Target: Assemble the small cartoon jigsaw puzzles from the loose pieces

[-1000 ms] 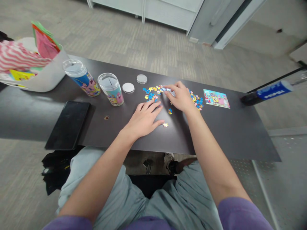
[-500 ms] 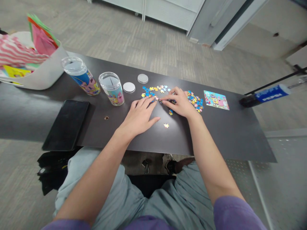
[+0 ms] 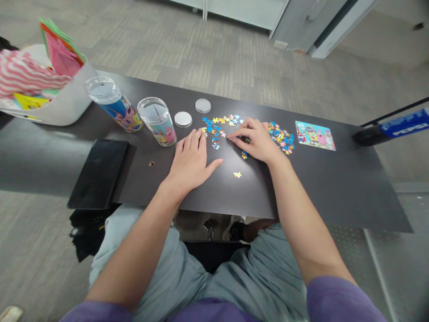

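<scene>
My left hand (image 3: 190,161) lies palm down and open on the dark table, fingers stretched forward beside several blue and yellow jigsaw pieces (image 3: 215,142). My right hand (image 3: 254,139) is closed in a pinch; a sliver of a jigsaw piece seems to show at the fingertips, mostly hidden. Beyond both hands runs a row of yellow and pale pieces (image 3: 223,120). A heap of loose pieces (image 3: 283,137) lies right of my right hand, which partly covers it. One pale yellow piece (image 3: 237,175) rests alone nearer to me.
Left of my hands stand two clear-lidded cartoon tumblers (image 3: 157,123) (image 3: 115,105), with two round lids (image 3: 182,119) (image 3: 203,105) beside them. A black tablet (image 3: 98,174) and a white basket (image 3: 72,91) are farther left. Rightward lie a picture card (image 3: 315,135) and a Pepsi bottle (image 3: 402,125).
My left hand has drawn back leftward, uncovering blue pieces. My right hand stays pinched by the pieces. The whole view has shifted slightly.
</scene>
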